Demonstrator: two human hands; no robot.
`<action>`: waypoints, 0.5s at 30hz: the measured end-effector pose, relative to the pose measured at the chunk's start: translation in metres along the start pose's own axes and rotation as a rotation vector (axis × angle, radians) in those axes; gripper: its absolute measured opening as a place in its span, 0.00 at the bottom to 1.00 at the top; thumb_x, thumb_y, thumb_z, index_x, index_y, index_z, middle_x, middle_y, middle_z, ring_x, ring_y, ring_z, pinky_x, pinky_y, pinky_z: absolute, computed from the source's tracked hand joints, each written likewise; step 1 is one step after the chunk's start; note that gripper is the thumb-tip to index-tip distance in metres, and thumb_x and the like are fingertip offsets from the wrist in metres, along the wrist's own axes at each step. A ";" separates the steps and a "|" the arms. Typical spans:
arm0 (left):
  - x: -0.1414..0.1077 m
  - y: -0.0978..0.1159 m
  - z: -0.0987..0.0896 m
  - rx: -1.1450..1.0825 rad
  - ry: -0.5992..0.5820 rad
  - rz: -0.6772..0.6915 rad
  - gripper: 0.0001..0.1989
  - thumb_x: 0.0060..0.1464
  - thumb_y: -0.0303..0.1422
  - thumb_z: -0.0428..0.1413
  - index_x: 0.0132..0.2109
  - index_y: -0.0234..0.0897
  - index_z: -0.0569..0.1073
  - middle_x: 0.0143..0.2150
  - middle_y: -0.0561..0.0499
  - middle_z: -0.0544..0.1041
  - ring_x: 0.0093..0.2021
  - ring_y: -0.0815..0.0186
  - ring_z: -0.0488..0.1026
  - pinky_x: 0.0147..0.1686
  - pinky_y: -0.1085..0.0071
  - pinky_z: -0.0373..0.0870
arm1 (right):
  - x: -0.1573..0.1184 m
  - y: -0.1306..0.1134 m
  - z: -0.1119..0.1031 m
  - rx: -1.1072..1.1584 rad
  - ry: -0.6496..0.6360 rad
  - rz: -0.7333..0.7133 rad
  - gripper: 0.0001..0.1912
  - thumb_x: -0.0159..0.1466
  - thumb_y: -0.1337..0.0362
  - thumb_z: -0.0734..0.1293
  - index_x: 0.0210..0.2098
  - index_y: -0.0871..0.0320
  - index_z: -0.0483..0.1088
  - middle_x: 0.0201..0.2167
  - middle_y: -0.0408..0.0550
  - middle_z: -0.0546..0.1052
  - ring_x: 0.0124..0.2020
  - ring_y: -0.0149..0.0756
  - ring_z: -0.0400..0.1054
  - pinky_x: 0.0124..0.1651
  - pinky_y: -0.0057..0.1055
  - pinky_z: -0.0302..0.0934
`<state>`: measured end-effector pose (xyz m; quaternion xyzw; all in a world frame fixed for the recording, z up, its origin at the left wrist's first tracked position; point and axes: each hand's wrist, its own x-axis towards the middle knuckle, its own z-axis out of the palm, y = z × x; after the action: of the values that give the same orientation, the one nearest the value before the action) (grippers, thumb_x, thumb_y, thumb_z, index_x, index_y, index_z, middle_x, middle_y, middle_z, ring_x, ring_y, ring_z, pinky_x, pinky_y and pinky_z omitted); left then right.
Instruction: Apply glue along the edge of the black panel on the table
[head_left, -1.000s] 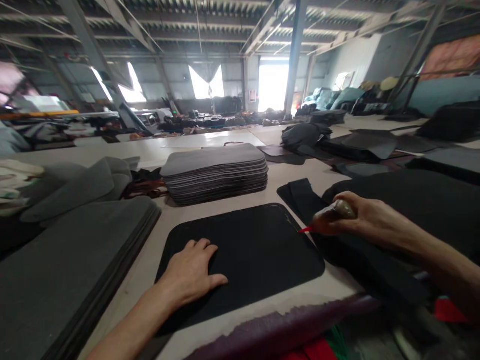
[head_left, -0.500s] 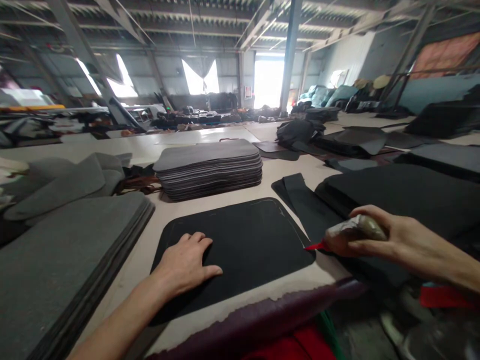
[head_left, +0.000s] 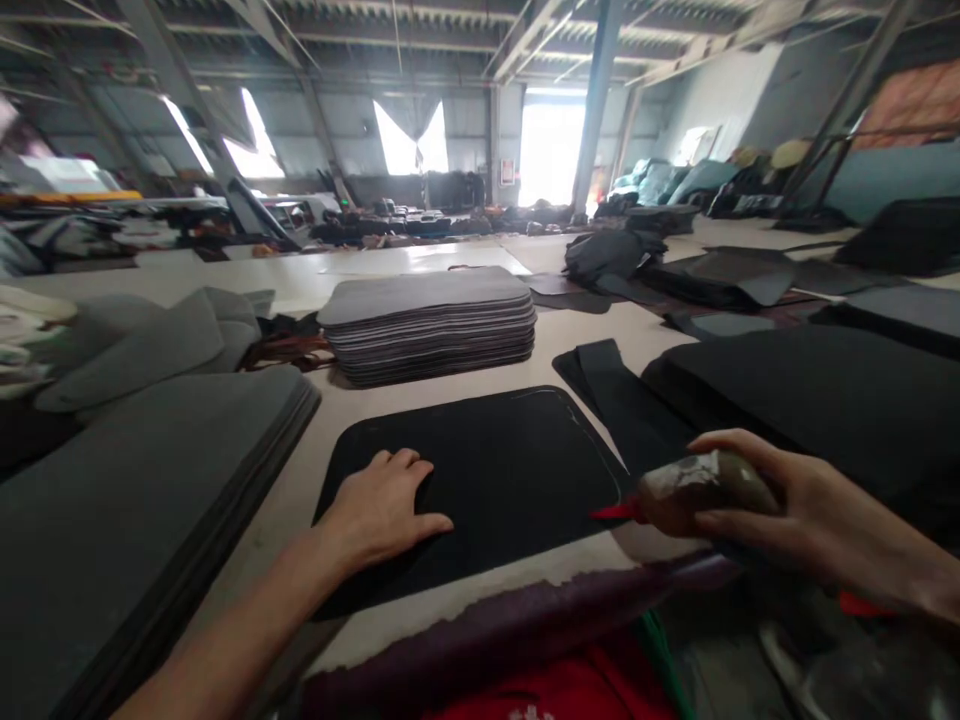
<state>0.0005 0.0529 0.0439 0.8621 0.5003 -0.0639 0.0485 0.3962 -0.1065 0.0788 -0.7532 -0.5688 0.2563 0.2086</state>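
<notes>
A black panel with rounded corners (head_left: 502, 460) lies flat on the pale table (head_left: 300, 470). My left hand (head_left: 386, 510) rests on the panel's left part, fingers apart, holding nothing. In my right hand (head_left: 772, 495) is a bottle with a red nozzle (head_left: 694, 490), gripped between thumb and fingers and tilted to the left. The nozzle tip is at the panel's lower right corner; whether it touches cannot be told. A thin pale line runs along the panel's right edge and round its upper right corner.
A stack of grey panels (head_left: 431, 325) stands behind the black panel. Large grey sheets (head_left: 150, 460) are piled at the left, dark sheets (head_left: 817, 400) at the right. Black strips (head_left: 622, 400) lie beside the panel. Purple material (head_left: 517, 620) lines the front edge.
My right hand has brought the nozzle down and left, round the panel's right corner to its near edge. My left hand stays on the panel. The whole view has shifted slightly.
</notes>
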 end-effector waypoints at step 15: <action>-0.078 -0.090 0.026 -0.556 0.464 -0.207 0.19 0.66 0.41 0.45 0.52 0.41 0.77 0.51 0.47 0.79 0.52 0.55 0.76 0.56 0.56 0.71 | 0.047 -0.064 0.041 -0.049 -0.194 -0.409 0.33 0.60 0.44 0.72 0.60 0.49 0.63 0.45 0.43 0.76 0.39 0.35 0.74 0.38 0.24 0.71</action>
<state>-0.1174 0.0267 0.0288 0.7525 0.5806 0.2671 0.1593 0.3330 -0.0433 0.0783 -0.5988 -0.7331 0.2660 0.1824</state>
